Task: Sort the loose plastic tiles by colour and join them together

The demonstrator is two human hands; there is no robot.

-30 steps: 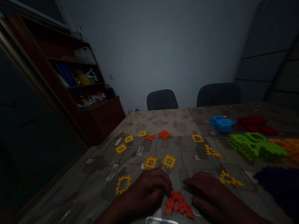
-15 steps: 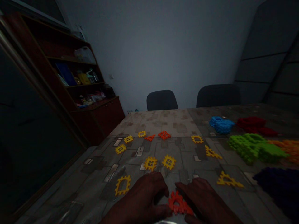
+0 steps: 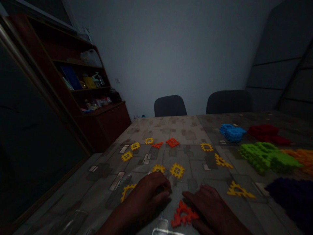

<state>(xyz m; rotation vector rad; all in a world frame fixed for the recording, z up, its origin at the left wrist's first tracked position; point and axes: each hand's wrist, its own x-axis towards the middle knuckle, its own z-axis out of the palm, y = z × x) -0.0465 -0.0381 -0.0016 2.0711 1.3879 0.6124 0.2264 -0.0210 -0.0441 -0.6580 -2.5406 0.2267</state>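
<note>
An orange-red triangular interlocking piece [image 3: 184,213] with toothed edges and an open middle lies low in the head view. My right hand [image 3: 210,205] has hold of its right side, with the thumb low and the fingers above. To the left, my left hand [image 3: 149,192] is apart from that piece, its fingers curled and the thumb near the fingertips; anything inside is hidden. Partly covered by this hand are a yellow square piece [image 3: 158,168] and a yellow open-frame piece [image 3: 127,189]. Another yellow square piece [image 3: 177,170] lies just beyond the hands.
Farther back lie a red square piece [image 3: 172,142] and several yellow ones. Yellow triangles [image 3: 239,191] lie at right, near piles of green [image 3: 266,156], blue [image 3: 232,132], dark red [image 3: 264,131] and dark purple pieces [image 3: 293,199]. Chairs [image 3: 170,106] stand behind the table.
My left hand has come off the orange-red piece and moved left and slightly away from me, covering more of the yellow pieces. The orange-red piece has turned and stays at my right hand.
</note>
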